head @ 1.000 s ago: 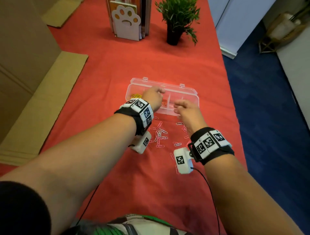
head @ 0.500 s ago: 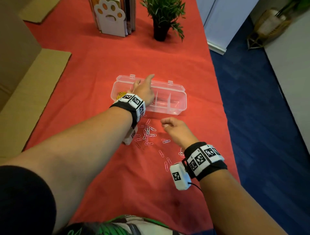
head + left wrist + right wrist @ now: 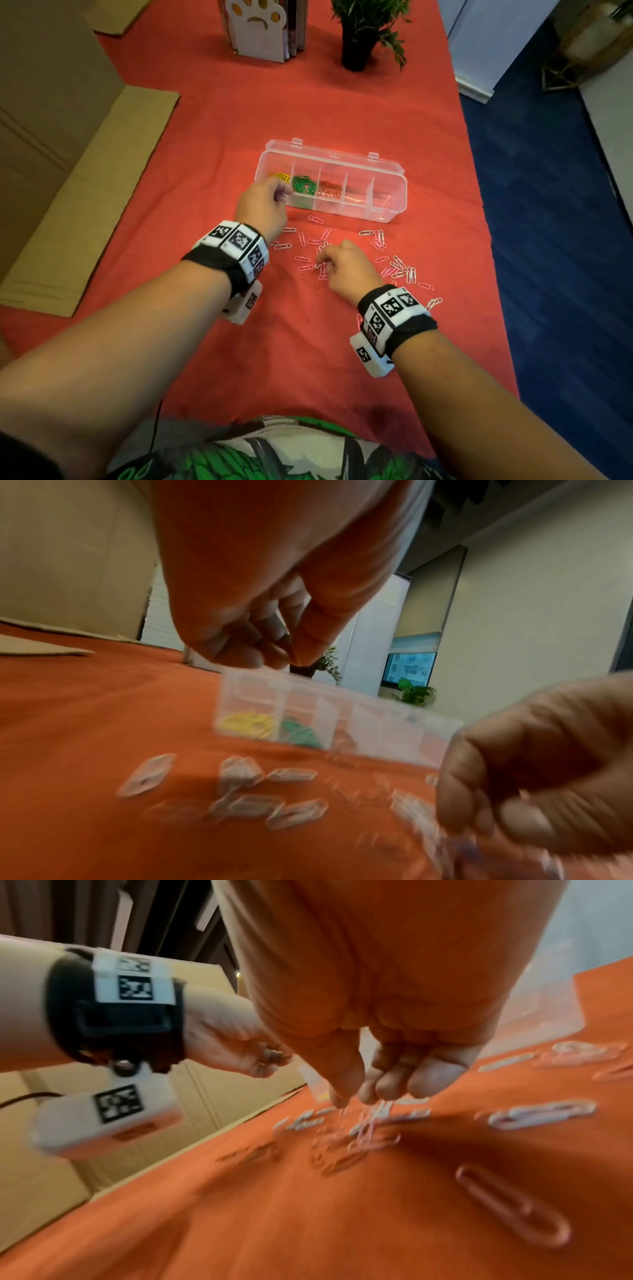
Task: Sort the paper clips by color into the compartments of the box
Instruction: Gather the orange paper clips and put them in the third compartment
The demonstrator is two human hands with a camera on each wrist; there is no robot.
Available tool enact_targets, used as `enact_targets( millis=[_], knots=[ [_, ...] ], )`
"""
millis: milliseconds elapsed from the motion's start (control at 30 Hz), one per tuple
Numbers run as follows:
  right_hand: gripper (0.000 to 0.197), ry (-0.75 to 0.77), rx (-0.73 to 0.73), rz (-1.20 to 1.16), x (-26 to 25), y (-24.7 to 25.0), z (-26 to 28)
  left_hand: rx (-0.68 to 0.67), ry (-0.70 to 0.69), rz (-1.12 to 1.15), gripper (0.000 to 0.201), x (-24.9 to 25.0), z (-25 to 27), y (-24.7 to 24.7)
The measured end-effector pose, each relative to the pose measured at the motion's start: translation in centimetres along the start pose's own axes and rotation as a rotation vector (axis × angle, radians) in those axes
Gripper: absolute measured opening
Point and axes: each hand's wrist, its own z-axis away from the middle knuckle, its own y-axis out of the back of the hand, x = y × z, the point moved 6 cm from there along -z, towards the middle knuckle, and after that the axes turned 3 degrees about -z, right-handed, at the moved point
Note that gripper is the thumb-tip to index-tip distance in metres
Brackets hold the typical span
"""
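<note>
Paper clips (image 3: 376, 253) lie scattered on the red cloth (image 3: 308, 342), just near of the clear box (image 3: 394, 178).
Yellow, green and brown clips fill its three left compartments. The left hand (image 3: 262, 205) hovers at the box's near-left corner, fingers curled; whether it holds anything cannot be told. The right hand (image 3: 346, 267) pinches pale clips (image 3: 373, 1110) in the pile.

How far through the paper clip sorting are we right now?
Done: the clear plastic compartment box holds yellow clips, green clips and brownish-red clips in its three leftmost compartments; the other two look empty. In hand: the right hand pinches pale clips from the pile; the left hand, fingers curled, hovers at the box's left end. Left: many pink and white clips scattered on the red cloth.
</note>
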Motion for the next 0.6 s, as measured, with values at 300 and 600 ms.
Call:
enact_targets(
  millis=[300, 600],
  knots=[
    [0.02, 0.162, 0.09, 0.346, -2.0, -3.4, 0.9, -0.089, 0.199, -0.261, 0.014, -8.8, 6.4, 3.4],
    [0.014, 0.146, 0.146, 0.285, -1.5, -2.5, 0.2, -0.164, 0.131, -0.302, 0.027, -9.4, 7.6, 0.8]
  ],
)
